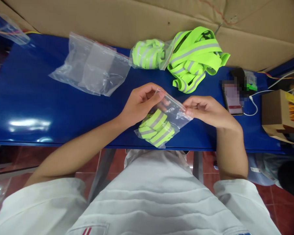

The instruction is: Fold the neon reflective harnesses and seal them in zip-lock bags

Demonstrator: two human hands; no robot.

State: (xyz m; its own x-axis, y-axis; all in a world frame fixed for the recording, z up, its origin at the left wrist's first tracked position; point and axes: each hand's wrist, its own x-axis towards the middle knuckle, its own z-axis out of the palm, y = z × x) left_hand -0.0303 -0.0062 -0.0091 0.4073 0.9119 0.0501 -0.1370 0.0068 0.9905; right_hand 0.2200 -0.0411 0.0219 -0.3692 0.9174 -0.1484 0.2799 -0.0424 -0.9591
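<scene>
Between my hands is a clear zip-lock bag [177, 119] with folded neon-yellow reflective strips [156, 127] lying in its lower part. My left hand [143, 102] pinches the left end of the bag's top edge, with some fingers behind the plastic. The right end of that edge is held between thumb and fingers of my right hand [203, 109]. The bag tilts over the front edge of the blue table [71, 114]. Whether its zip is fully closed I cannot tell.
Behind my hands lie a heap of loose reflective strips [196, 55], a filled bag [148, 54] and several flat clear bags [95, 65]. To the right are a phone [232, 98] with a white cable and an open cardboard box [275, 109]. A cardboard wall [127, 23] stands along the back.
</scene>
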